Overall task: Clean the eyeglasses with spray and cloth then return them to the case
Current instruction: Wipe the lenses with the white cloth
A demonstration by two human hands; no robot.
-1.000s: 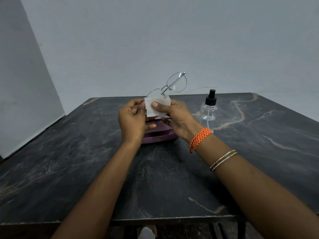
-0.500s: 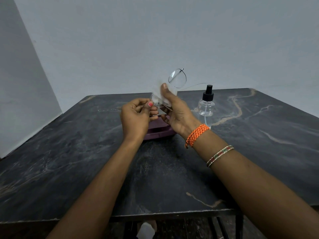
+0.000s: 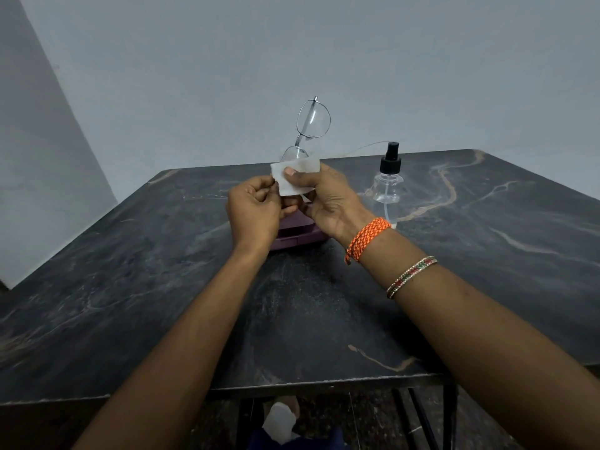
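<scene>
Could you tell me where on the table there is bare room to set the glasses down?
Bare table: the left half and the near strip before the purple case. Crowded between case and spray bottle.

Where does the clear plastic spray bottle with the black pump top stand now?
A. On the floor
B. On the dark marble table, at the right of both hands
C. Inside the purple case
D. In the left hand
B: the clear plastic spray bottle with the black pump top stands upright on the dark marble table, right of the right hand, untouched.

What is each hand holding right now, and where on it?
Right hand pinches the cloth over the lower lens of the glasses. Left hand grips the frame's lower end, hidden behind the cloth.
</scene>
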